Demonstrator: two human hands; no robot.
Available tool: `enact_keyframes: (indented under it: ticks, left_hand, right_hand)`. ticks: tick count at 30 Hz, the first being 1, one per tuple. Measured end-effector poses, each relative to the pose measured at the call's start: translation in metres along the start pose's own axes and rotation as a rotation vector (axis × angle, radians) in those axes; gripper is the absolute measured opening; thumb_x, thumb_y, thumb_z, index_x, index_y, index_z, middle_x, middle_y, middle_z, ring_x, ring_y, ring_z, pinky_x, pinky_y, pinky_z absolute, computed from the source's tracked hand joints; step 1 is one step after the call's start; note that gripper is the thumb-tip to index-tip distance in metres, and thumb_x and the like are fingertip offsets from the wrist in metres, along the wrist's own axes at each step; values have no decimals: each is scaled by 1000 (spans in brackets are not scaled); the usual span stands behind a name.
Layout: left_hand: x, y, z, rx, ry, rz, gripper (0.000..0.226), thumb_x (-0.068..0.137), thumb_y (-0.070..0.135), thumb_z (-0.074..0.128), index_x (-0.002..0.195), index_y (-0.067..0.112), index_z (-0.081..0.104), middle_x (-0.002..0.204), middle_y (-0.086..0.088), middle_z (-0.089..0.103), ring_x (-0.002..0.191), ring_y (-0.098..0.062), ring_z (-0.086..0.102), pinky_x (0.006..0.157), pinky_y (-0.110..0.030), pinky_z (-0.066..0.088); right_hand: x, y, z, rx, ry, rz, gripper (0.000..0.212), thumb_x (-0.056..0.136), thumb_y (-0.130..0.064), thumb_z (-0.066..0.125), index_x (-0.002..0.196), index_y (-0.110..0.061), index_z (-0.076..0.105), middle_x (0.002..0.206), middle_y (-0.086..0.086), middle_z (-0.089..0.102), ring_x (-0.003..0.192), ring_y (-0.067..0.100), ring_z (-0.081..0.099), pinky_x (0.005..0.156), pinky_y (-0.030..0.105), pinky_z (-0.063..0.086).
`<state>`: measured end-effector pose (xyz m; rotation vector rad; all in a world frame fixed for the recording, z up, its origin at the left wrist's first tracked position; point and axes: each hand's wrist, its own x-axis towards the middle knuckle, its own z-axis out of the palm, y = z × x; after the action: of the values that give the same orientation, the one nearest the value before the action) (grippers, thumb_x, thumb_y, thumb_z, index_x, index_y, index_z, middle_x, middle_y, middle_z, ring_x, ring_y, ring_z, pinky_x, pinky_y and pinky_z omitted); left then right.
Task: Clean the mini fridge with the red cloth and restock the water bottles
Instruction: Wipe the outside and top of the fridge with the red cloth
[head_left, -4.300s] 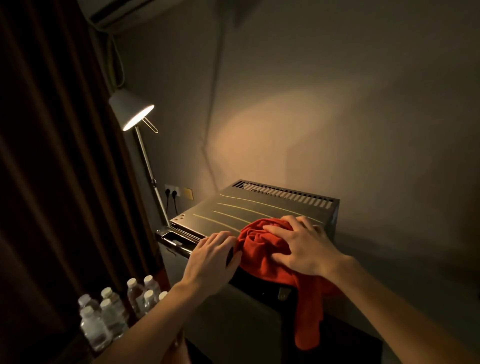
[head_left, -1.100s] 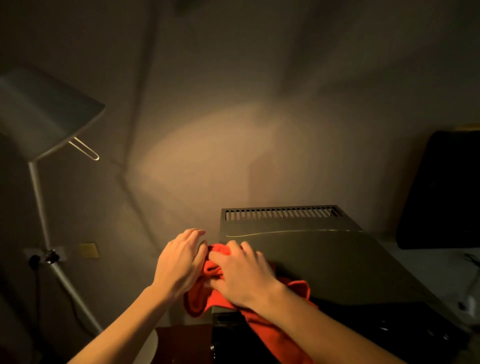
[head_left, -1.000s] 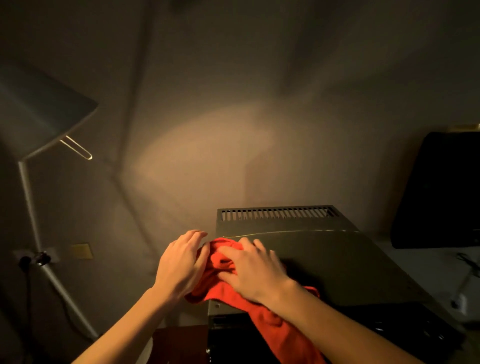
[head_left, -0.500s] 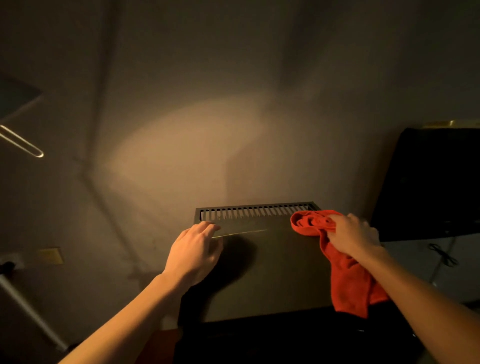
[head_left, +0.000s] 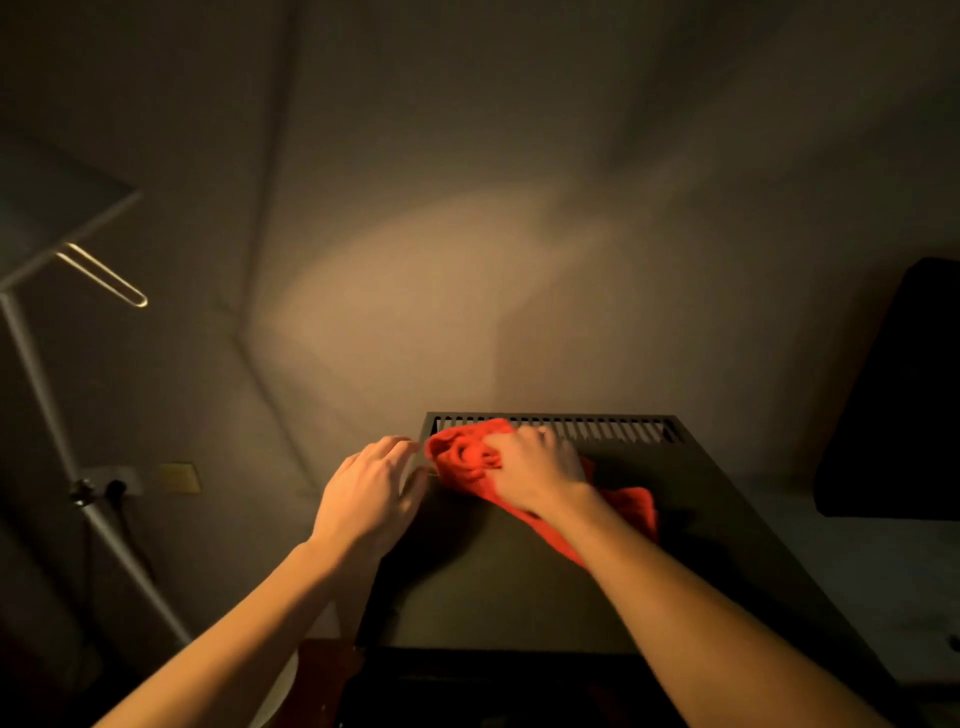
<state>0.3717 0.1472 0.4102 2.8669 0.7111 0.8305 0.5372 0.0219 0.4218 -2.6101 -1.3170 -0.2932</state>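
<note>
The front face of the mini fridge is in deep shadow and cut off by the lower frame edge. Two hands are visible. The left hand, fingers relaxed and extended, rests at the top's left edge, holding nothing. The right hand presses one bunched red cloth onto the top, beside the rear vent grille. One floor lamp, partly cropped, stands at far left.

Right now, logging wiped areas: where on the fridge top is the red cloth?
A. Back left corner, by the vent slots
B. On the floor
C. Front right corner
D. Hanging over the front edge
A: the right hand presses the red cloth at the vent slots' left end.
</note>
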Motion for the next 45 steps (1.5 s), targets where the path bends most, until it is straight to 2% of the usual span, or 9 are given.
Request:
enact_keyframes:
  ticks: [4,7,10,14,19,26,30,37,45]
  left_hand:
    - [-5,-1,1,-1,21,-30,48,89,47,33,114,19,64,114,0,67,100,-25,64,82,-37,51]
    - [-6,4,5,9,23,-27,47,89,46,32,113,21,64,114,2,66,100,-24,64,82,-36,51]
    - [-2,12,9,13,-3,-34,49,89,49,30,115,23,63,115,4,66,102,-23,62,84,-36,50]
    - [3,26,11,4,-54,-13,38,93,42,42,117,21,63,120,1,64,106,-23,62,87,-36,49]
    - [-3,30,8,-2,-72,-34,37,95,36,54,128,19,60,131,1,60,115,-21,59,97,-34,47]
    - [-36,5,-6,71,-65,-195,44,92,43,53,130,21,57,132,4,59,118,-20,57,95,-33,46]
    - [-53,2,-11,67,-56,-242,57,80,55,34,120,24,60,124,5,63,113,-22,59,88,-35,48]
    - [-68,18,-16,96,-47,-248,63,80,57,28,122,23,61,124,4,62,110,-20,59,87,-34,48]
    - [-87,35,-28,86,-15,-298,55,81,53,33,116,26,65,119,6,63,107,-21,61,86,-36,51]
  right_hand:
    - [-4,-46,4,32,-48,-205,41,86,-21,56,125,-34,57,125,10,57,120,33,48,100,44,39]
    - [-13,-34,-2,78,-70,-245,46,87,-24,56,130,-41,51,132,6,51,126,32,41,107,56,28]
    - [-18,-2,-9,125,-97,-191,38,90,-38,57,126,-49,50,133,1,49,129,28,39,107,59,27]
    - [-24,58,-15,92,-46,-12,39,88,-52,58,127,-47,50,128,-2,52,124,27,45,100,46,42]
    - [-18,107,-12,18,-14,161,36,90,-45,57,126,-42,55,127,2,53,121,32,48,102,39,42]
    - [3,10,-3,26,-116,-176,39,92,-31,49,130,-42,52,134,6,49,122,35,46,101,44,40]
    - [-7,-47,-5,48,-180,-391,43,91,-30,49,133,-42,48,138,6,46,124,38,43,102,47,38]
    - [-40,-26,-20,120,-201,-623,61,82,-40,57,139,-49,37,138,-1,51,116,31,50,99,43,41]
    - [-66,11,-20,159,-225,-485,78,79,-74,51,143,-60,8,159,-16,2,139,37,20,103,67,25]
